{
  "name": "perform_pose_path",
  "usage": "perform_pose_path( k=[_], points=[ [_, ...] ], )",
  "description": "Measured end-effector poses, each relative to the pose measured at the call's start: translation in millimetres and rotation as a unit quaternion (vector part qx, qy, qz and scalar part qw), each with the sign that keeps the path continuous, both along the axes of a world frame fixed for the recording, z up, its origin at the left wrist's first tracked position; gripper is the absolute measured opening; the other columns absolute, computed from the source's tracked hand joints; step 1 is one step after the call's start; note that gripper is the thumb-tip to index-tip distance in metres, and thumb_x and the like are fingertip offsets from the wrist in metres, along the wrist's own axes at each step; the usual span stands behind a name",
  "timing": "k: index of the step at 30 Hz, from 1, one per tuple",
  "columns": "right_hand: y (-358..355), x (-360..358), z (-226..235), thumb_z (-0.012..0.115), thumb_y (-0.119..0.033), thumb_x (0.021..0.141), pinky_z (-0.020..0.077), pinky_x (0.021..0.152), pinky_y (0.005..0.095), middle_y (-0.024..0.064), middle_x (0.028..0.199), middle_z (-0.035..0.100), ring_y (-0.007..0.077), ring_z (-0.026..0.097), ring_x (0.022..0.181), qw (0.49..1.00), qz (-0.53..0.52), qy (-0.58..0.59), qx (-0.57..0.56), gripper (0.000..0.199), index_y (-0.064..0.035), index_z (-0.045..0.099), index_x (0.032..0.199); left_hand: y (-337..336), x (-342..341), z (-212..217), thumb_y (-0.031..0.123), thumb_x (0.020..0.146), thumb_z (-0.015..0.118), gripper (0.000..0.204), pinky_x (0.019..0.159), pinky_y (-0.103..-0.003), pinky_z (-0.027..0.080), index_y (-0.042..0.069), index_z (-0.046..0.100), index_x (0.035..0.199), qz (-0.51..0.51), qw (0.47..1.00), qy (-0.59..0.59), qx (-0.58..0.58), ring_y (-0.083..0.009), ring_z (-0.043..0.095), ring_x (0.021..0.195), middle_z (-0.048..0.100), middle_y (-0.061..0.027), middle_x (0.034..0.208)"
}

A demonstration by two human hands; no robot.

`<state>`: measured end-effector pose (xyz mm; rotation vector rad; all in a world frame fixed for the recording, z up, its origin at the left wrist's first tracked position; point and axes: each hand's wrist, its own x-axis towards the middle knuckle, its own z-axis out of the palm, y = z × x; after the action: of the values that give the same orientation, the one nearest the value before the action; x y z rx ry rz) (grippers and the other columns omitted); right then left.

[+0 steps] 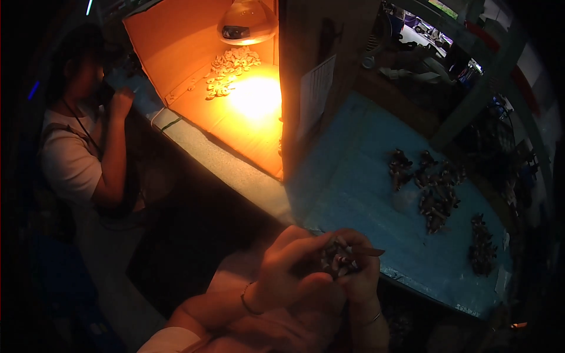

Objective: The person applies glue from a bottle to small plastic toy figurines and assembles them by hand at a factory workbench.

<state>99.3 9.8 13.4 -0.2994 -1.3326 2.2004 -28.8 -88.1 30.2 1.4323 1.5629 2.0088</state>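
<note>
Both hands, the left hand (282, 276) and right hand (362, 276), were closed around a small dark bundle (338, 259) just off the blue table's (353, 194) near edge, best held snug, not squeezed.

Lamp (246, 23) lights pale pieces (231, 69) in orange box (194, 65). Dark clusters (432, 191) lie on blue counter (359, 188). Co-worker (82, 135) stands left.

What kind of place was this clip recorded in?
Probably a dim small workshop: a blue worktable with dark bundled pieces, a lamp-lit cardboard box of small pale pieces, both hands gripping a bundle.
</note>
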Motion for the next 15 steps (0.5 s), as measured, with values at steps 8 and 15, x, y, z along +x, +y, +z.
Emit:
perform_pose_path(
  k=[8, 15],
  points=[
    [6, 3, 7, 0.080, -0.010, 0.063, 0.0456, 0.090, 0.0319, 0.0114, 0.121, 0.046, 0.0210, 0.052, 0.107, 0.990, -0.049, -0.024, 0.128, 0.072, 0.0038, 0.043, 0.123, -3, -2, 5, 0.028, 0.067, 0.077, 0.068, 0.061, -0.027, 0.048, 0.002, 0.050, 0.123, -0.009, 0.995, 0.095, -0.013, -0.0174, 0.058, 0.065, 0.060, -0.0100, 0.086],
    [11, 17, 19, 0.069, 0.008, 0.070, 0.0445, 0.092, 0.0314, 0.0107, 0.119, 0.048, 0.0182, 0.052, 0.106, 0.991, 0.014, -0.087, 0.098, 0.062, 0.0026, 0.042, 0.126, -3, -6, -4, 0.026, 0.071, 0.073, 0.073, 0.061, -0.028, 0.049, -0.003, 0.041, 0.130, 0.000, 0.958, 0.278, -0.071, -0.0168, 0.063, 0.064, 0.067, -0.0066, 0.086]
  ],
)
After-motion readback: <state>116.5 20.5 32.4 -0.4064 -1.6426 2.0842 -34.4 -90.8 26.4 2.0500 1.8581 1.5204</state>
